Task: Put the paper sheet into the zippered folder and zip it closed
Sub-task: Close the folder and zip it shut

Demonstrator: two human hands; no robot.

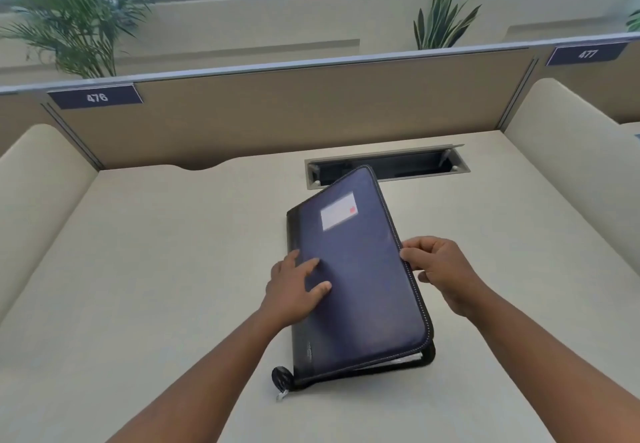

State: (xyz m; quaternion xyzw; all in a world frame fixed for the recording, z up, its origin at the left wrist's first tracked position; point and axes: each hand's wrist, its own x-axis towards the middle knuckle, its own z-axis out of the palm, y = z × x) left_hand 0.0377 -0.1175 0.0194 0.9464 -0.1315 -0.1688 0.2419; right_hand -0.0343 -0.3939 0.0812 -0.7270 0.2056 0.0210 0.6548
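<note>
Starting at the left: low cream side partition [38,179], then a wide bare stretch of desk [156,269], lots of free room there. Left hand [294,290] is flat, fingers spread, pressing on the cover's left half near the spine. Zip pull [282,382] dangles off the near-left corner, zipper undone. Zippered folder [356,269] sits mid-desk, long axis running near-to-far, far end tipped slightly right; spine on the left, opening side on the right. Cover is lifted on the right, not flat. White paper sheet [405,359] edges show in the gap at the near-right corner, inside the folder. White label [337,210] sits on the far part of the cover. Far corner overlaps the open cable tray [415,162] recessed in the desk. Right hand [440,269] pinches the cover's right zipper edge, thumb on top, fingers curled under. Right of that: clear desk, then the right partition [571,152].
</note>
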